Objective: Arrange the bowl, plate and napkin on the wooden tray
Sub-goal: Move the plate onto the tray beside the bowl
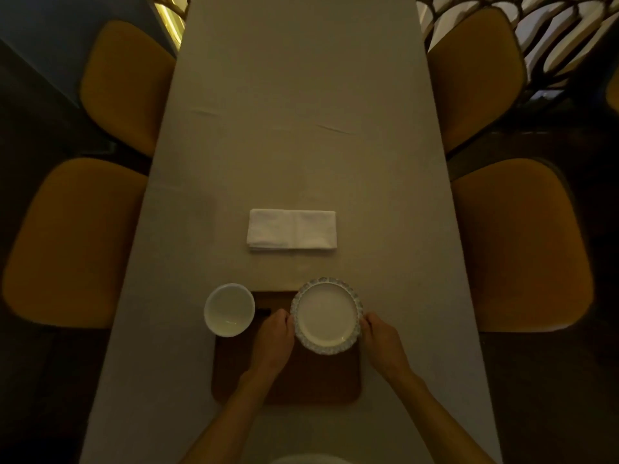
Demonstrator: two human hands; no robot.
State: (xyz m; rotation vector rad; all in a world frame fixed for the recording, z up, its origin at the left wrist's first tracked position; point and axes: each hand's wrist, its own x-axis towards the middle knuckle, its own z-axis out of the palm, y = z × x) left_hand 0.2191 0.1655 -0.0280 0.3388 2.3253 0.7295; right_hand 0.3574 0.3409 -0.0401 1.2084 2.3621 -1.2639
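You held the round white scallop-rimmed plate (326,316) between left hand (273,341) and right hand (382,343), fingers curled at its edges, above the brown wooden tray's (234,370) far-right corner.

Dim room, long table (301,95) under a pale cloth. Wooden tray (321,380) lay at the near end. Plate (326,316) with patterned rim sat over the tray's far right corner, overhanging the far edge. Left hand (273,339) gripped the plate's left rim, right hand (382,343) gripped its right rim. White bowl (229,309) stood upright at the tray's far left corner, partly off it; well apart from the plate. Folded white napkin (291,231) lay on the cloth beyond the tray, not touching it. Four yellow-cushioned chairs (73,242) flanked the table, two each side.
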